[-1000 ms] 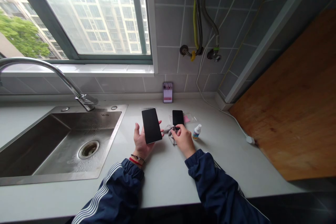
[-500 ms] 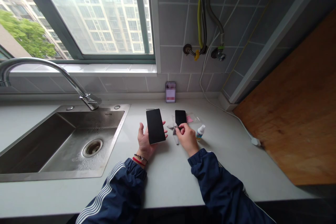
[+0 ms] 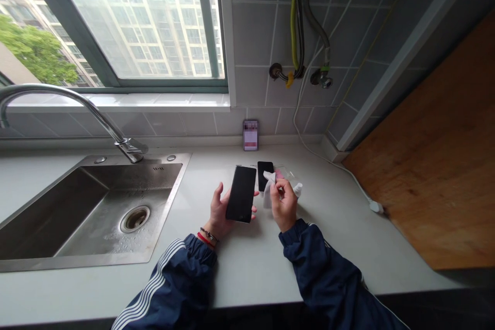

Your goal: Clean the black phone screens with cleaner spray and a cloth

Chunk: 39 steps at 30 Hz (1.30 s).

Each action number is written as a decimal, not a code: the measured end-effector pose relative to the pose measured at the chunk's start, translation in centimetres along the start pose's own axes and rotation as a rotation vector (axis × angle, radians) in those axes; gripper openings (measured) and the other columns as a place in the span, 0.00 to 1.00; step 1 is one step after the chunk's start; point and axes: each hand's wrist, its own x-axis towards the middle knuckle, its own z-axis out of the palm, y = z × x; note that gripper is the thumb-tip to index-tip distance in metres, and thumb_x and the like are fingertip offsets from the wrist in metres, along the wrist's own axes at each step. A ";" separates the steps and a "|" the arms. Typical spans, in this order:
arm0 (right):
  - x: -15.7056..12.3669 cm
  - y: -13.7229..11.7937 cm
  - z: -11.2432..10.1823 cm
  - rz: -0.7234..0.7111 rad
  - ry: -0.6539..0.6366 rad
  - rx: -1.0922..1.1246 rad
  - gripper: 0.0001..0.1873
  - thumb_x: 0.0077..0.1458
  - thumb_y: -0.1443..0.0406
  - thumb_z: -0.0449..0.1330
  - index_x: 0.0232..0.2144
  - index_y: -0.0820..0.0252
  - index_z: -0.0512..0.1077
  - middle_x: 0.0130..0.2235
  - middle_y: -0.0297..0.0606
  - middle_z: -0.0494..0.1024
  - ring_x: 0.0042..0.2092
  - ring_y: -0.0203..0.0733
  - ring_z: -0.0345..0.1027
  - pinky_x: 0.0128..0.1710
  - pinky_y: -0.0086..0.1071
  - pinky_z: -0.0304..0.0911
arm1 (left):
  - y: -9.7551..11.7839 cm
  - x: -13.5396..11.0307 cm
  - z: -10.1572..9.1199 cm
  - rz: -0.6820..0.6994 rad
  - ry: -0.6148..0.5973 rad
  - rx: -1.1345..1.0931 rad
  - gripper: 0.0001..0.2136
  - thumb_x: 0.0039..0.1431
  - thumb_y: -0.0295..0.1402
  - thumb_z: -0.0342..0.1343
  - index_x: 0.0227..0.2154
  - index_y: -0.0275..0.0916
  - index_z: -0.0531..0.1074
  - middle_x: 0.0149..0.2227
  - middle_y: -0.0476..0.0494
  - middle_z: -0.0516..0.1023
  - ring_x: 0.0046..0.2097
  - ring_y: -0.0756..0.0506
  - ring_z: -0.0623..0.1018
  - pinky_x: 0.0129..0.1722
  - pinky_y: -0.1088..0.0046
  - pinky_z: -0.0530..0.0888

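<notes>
My left hand (image 3: 219,212) holds a black phone (image 3: 241,194) screen up above the white counter, fingers wrapped round its edges. Just to its right, my right hand (image 3: 284,202) is closed on a small white cloth (image 3: 268,189), lifted off the counter. A second, smaller black phone (image 3: 264,174) lies flat on the counter behind the cloth. A small white bottle (image 3: 297,189) shows partly behind my right hand.
A third phone (image 3: 250,134) with a lit screen leans against the tiled wall. A steel sink (image 3: 58,216) with a curved tap (image 3: 58,100) lies to the left. A white cable (image 3: 340,167) runs to a plug at the right, beside a wooden board (image 3: 436,154).
My right hand has picked the white cloth up off the counter and raised it. My left hand has shifted the phone to the right and tilted it toward the right hand.
</notes>
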 end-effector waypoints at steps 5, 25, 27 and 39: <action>-0.3 -0.4 0.2 -0.067 -0.029 -0.010 0.08 0.66 0.61 0.55 0.33 0.55 0.66 0.49 0.44 0.79 0.52 0.50 0.74 0.52 0.44 0.68 | -0.4 -0.1 0.0 -0.190 -0.126 -0.003 0.37 0.66 0.60 0.38 0.68 0.40 0.58 0.55 0.24 0.76 0.39 0.31 0.83 0.36 0.49 0.78; -1.9 -2.2 0.0 -0.381 -0.694 -0.024 0.16 0.64 0.64 0.56 0.51 0.57 0.75 0.57 0.44 0.79 0.72 0.54 0.50 0.71 0.60 0.37 | -0.5 0.9 -0.6 0.130 0.190 -0.092 0.34 0.66 0.58 0.45 0.59 0.33 0.71 0.43 0.33 0.83 0.45 0.34 0.83 0.47 0.55 0.78; -2.1 -2.4 -0.1 -0.439 -0.733 -0.007 0.16 0.62 0.65 0.57 0.51 0.58 0.75 0.55 0.45 0.80 0.71 0.53 0.52 0.72 0.59 0.36 | -0.4 1.0 -0.7 0.143 0.177 -0.113 0.35 0.66 0.58 0.44 0.59 0.32 0.71 0.42 0.33 0.83 0.45 0.34 0.83 0.47 0.56 0.78; -0.5 0.2 -0.6 -0.269 -0.528 -0.260 0.28 0.74 0.54 0.40 0.69 0.53 0.58 0.70 0.39 0.61 0.75 0.55 0.34 0.70 0.63 0.40 | -0.2 0.3 -1.2 -0.170 -0.045 -0.117 0.37 0.64 0.62 0.42 0.65 0.41 0.63 0.52 0.30 0.79 0.46 0.30 0.83 0.43 0.50 0.79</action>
